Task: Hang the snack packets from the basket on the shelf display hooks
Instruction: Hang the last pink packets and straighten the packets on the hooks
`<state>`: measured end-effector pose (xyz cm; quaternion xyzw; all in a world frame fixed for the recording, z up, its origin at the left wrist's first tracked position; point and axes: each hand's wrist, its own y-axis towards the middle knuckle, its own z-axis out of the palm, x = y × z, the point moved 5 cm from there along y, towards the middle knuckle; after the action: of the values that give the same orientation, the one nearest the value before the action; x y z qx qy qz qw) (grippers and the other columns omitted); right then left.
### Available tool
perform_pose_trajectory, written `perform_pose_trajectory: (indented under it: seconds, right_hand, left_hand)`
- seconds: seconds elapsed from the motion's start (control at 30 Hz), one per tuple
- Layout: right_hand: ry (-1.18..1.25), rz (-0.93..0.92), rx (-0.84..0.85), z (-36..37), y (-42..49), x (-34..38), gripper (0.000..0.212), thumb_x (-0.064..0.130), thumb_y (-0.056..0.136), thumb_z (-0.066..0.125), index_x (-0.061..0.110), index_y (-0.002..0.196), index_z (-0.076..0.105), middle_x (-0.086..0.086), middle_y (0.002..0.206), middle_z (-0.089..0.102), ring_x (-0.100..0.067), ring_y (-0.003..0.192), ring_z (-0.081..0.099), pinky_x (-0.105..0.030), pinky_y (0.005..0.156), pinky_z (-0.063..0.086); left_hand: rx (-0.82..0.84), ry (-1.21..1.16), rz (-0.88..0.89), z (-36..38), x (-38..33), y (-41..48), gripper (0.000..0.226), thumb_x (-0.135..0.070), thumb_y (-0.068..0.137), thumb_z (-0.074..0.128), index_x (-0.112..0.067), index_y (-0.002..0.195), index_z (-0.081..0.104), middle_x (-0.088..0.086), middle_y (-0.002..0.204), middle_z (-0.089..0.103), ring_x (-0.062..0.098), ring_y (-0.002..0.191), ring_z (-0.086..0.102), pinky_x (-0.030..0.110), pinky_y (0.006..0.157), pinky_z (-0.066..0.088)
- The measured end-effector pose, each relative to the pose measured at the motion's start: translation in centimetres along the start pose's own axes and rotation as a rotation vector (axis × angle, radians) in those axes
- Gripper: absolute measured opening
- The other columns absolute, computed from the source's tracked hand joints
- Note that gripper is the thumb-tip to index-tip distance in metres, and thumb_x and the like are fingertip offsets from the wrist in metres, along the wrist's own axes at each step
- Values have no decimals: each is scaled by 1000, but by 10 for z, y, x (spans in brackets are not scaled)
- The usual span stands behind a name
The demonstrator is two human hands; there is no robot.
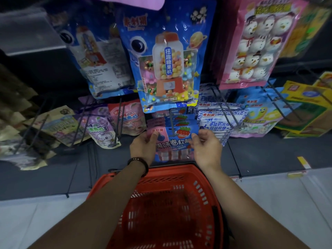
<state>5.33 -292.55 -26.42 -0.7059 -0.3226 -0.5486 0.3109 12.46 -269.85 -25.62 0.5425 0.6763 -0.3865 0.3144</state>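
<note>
Red basket [197,194] at six o'clock, then toward twelve the left hand [143,146] and right hand [206,148] each pinch a top corner of a pink-blue packet [172,141], apparently threading it onto the hook [172,125]; next, slide it back, let go.

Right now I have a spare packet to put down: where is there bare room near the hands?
The red plastic basket looks empty inside. The dark shelf ledge lies bare between the right hand and the yellow price tag, and again left of the left hand. The wire hooks behind, with the pink-and-blue packet both hands pinch, are crowded.
</note>
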Motion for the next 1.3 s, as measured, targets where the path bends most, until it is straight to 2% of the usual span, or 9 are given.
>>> perform_pose_trajectory:
  seconds: [0.13, 0.27, 0.4, 0.5, 0.6, 0.67, 0.83, 1.17, 1.3]
  right_hand:
    - [-105, -32, -75, -10, -7, 1, 25, 23, 96, 78, 19, 102, 54, -3, 95, 70, -22, 80, 73, -40, 76, 60]
    - [-257, -178, 18, -7, -24, -1, 10, 18, 96, 75, 20, 93, 65, 1, 88, 71, -13, 80, 68, -34, 77, 56]
    - [-392, -238, 254, 8, -36, -8, 39, 16, 105, 58, 27, 143, 61, 1, 133, 61, -10, 114, 62, -30, 107, 50]
    - [-425, -199, 335, 14, -38, -10, 54, 22, 110, 52, 35, 161, 42, 2, 142, 45, -7, 118, 53, -21, 108, 38]
    - [-432, -162, 371, 21, -32, -9, 59, 22, 111, 51, 38, 165, 33, 0, 146, 42, -9, 118, 54, -20, 108, 36]
    - [-402, -144, 385, 24, -24, -9, 61, 22, 111, 51, 40, 165, 30, 0, 150, 41, -11, 121, 53, -26, 114, 40]
    - [-400, -144, 432, 34, 3, -14, 63, 27, 110, 53, 41, 166, 28, -1, 167, 30, -20, 152, 38, -32, 125, 30]
    - [-390, -153, 488, 56, 50, -11, 63, 27, 110, 55, 39, 166, 29, -5, 165, 34, -20, 145, 47, -20, 116, 27]
    - [-364, -131, 488, 60, 54, -11, 62, 25, 111, 54, 39, 166, 31, -4, 169, 29, -20, 150, 42, -25, 123, 26]
  left_hand:
    - [-73, -21, -19, 2, -3, -11, 33, -49, 100, 63, -16, 96, 61, 4, 92, 67, 30, 90, 63, 37, 76, 45]
    - [-93, -21, 26, 14, 1, -41, 28, -28, 95, 70, -15, 110, 50, 9, 114, 55, 30, 98, 58, 35, 82, 43]
    - [127, 67, 211, 39, 7, -64, 60, -19, 91, 72, -34, 141, 43, 4, 125, 52, 4, 95, 44, 22, 89, 39]
    - [152, 65, 194, 47, 7, -63, 66, -27, 97, 67, -43, 151, 34, 8, 138, 51, -14, 84, 42, 22, 90, 41]
    - [172, 109, 178, 52, 12, -55, 80, -28, 96, 69, -52, 156, 21, 14, 145, 46, 17, 108, 61, 30, 93, 46]
    - [191, 118, 179, 57, 15, -46, 93, -20, 93, 71, -56, 157, 14, 16, 154, 39, 35, 130, 56, 31, 97, 44]
    - [155, 137, 206, 70, 12, -18, 103, -17, 91, 71, -55, 160, 4, 17, 164, 26, 37, 141, 50, 43, 111, 48]
    - [129, 296, 194, 90, 6, 40, 114, -25, 87, 72, -60, 156, -12, 4, 173, 10, 33, 154, 27, 46, 119, 42]
    - [112, 219, 160, 88, 2, 43, 114, -23, 85, 72, -67, 150, -10, 10, 168, 16, 37, 152, 36, 54, 118, 41]
